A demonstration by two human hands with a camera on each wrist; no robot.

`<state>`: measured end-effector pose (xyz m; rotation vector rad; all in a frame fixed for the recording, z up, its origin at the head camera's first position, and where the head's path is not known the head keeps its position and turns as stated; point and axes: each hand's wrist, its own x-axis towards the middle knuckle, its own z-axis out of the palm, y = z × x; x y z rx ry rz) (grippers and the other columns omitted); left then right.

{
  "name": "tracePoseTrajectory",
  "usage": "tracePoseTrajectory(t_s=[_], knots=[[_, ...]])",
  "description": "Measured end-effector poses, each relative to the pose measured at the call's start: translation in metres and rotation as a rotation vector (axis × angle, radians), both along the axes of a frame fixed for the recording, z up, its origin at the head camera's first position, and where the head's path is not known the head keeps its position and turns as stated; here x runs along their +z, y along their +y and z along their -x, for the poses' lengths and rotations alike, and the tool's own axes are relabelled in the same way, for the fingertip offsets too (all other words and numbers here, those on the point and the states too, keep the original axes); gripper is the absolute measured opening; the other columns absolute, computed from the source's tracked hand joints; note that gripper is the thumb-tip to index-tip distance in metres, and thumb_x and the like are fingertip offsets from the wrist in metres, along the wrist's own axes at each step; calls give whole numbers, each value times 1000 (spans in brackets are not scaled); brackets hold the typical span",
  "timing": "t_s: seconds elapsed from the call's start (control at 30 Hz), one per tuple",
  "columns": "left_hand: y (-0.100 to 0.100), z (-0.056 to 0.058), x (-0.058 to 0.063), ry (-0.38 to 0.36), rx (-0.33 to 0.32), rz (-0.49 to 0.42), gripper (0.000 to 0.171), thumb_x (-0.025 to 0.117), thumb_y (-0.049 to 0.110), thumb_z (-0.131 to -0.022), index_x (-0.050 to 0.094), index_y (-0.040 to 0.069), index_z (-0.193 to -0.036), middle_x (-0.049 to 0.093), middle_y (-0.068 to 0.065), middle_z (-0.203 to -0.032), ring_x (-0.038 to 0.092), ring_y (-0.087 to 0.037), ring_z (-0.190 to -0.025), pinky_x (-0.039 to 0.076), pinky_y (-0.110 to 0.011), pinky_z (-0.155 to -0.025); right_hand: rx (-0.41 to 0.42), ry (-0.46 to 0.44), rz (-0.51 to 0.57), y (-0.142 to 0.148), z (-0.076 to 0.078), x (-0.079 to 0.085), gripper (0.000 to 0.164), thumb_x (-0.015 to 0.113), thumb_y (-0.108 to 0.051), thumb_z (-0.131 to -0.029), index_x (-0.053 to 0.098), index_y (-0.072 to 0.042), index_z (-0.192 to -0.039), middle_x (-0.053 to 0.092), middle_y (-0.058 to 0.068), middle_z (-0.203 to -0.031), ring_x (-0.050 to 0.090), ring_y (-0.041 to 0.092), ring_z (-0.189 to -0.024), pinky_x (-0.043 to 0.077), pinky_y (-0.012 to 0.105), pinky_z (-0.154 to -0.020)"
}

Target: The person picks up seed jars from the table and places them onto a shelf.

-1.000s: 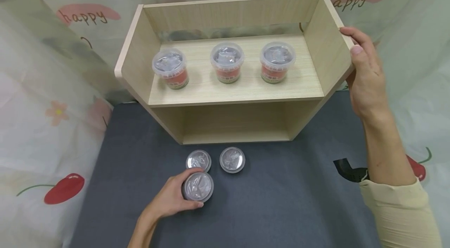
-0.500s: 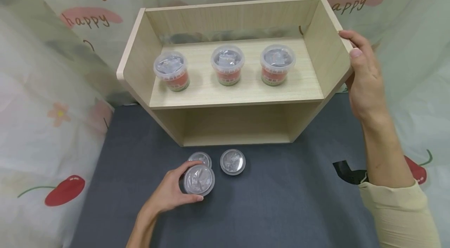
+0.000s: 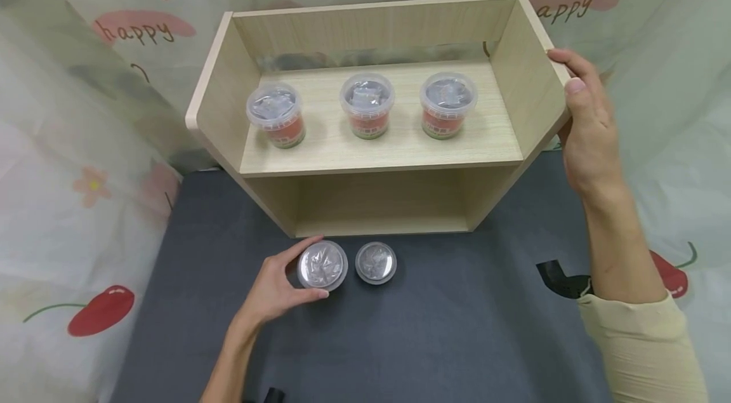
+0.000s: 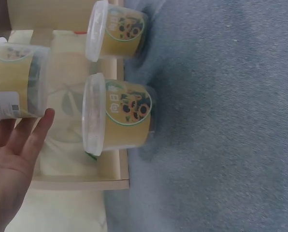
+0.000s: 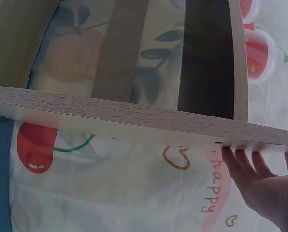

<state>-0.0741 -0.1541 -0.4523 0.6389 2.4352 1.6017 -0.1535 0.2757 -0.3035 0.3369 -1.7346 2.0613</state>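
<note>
My left hand (image 3: 276, 285) grips a lidded plastic cup (image 3: 322, 265) between thumb and fingers, raised above the table. In the left wrist view this cup (image 4: 11, 82) carries a yellow sunflower label. Two like cups (image 4: 122, 31) (image 4: 127, 113) stand on the table; from the head, one is hidden under the held cup and the other cup (image 3: 375, 263) shows beside it. My right hand (image 3: 591, 124) holds the right side panel of a pale wooden two-tier shelf (image 3: 382, 165), thumb on its front edge. In the right wrist view, fingertips (image 5: 228, 153) touch the panel's outer face.
On the upper board stand three lidded cups with red labels: a left cup (image 3: 276, 116), a middle cup (image 3: 368, 106) and a right cup (image 3: 447, 106). Beneath it is a lower compartment (image 3: 382, 200). A dark grey cloth (image 3: 434, 339) covers the table; printed curtains (image 3: 85, 155) hang around.
My left hand has lifted the cup and moved it away from me toward the shelf, over the cup standing behind. The right hand keeps its hold on the side panel.
</note>
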Motion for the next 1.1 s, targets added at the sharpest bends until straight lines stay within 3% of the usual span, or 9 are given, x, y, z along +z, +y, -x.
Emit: tracePoseTrajectory(t_s=[0.43, 0.67, 0.87, 1.1], knots=[[4, 19, -9, -45, 106, -79, 83, 89, -1, -69, 49, 1, -142, 59, -16, -133, 58, -23, -119, 45, -22, -100, -9, 36, -6, -1, 1, -3, 40, 50, -26, -102, 57, -7, -136, 46, 18, -130, 45, 28, -104, 37, 33, -80], [7, 29, -19, -18, 142, -152, 81, 86, -3, -71, 48, -3, -143, 54, -18, -132, 56, -23, -119, 45, -24, -100, -13, 37, 1, -1, 0, -3, 41, 52, -29, -101, 57, -8, -136, 46, 18, -130, 45, 28, -104, 37, 33, -79], [8, 35, -24, -36, 202, -129, 81, 85, 2, -76, 46, 2, -146, 54, -19, -134, 55, -31, -124, 44, -28, -102, -28, 73, -15, 2, 5, -8, 42, 51, -29, -101, 57, -7, -137, 46, 20, -131, 45, 29, -103, 37, 34, -79], [11, 40, -35, -23, 261, -103, 80, 86, 5, -75, 47, -1, -145, 52, -22, -140, 55, -34, -125, 44, -36, -102, -26, 73, 1, 1, 5, -9, 42, 52, -28, -101, 57, -6, -136, 47, 20, -130, 46, 28, -102, 37, 32, -77]])
